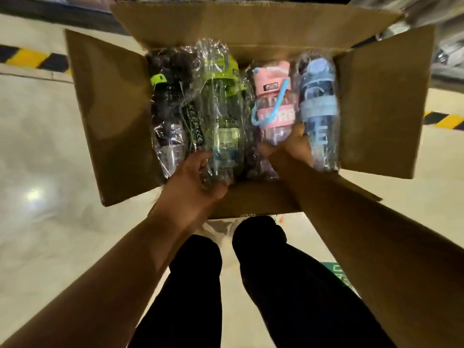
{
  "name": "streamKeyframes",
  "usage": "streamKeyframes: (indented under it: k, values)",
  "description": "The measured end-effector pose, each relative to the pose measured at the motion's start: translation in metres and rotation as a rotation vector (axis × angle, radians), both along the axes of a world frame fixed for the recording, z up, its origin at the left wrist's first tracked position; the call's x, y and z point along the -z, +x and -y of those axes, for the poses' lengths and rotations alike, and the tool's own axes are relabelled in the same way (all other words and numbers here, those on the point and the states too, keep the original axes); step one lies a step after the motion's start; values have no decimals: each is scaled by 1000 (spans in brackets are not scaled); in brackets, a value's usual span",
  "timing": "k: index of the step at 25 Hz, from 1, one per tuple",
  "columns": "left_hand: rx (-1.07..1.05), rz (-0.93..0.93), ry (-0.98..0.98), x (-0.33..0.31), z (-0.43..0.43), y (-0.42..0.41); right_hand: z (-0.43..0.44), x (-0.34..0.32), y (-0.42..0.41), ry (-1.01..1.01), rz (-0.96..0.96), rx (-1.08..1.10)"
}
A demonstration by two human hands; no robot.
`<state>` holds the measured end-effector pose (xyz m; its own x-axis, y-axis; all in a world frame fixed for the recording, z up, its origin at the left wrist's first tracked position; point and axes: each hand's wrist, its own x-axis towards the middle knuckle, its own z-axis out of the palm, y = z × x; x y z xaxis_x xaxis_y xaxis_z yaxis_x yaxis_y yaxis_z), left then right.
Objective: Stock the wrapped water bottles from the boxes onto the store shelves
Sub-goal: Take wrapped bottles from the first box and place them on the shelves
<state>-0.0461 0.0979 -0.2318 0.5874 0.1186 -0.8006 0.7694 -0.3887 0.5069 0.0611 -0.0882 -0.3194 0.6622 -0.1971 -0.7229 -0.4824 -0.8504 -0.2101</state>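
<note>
**Both hands on bottles in open box**

I find the cardboard box (113,116) on the floor (37,146), all four flaps folded outward. Four wrapped bottles lie side by side, wall to wall. Left to right: black bottle (168,109), green bottle (223,104), pink bottle (273,104), blue bottle (319,104). My left hand (198,177) curls round the green bottle's near end; my right hand (291,146) grips the pink bottle's near end. Bare floor lies beyond both side flaps.

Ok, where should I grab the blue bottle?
Probably around its bottom end, coming from the near side: the blue bottle lies in the box with its cap pointing away, bottom nearest the person, and the box wall crowds its right side.
</note>
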Motion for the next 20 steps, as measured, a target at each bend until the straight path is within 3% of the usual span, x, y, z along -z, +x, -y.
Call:
streamKeyframes:
  k: [3,7,11,15,17,20]
  values:
    - [36,-25,11,-5,3,8,9,-10,-4,96,43,79]
    - [16,-67,46,-18,15,27,12,-42,7,337,-51,232]
    - [-383,-37,-143,-30,30,53,-4,-89,-12,575,-32,328]
    - [-674,6,-323,-39,37,67,-13,-126,-30,775,8,179]
    - [-717,13,-321,-36,32,65,-4,-118,-19,635,51,165]
    - [-626,39,-276,-24,26,57,21,-82,17,17,89,64]
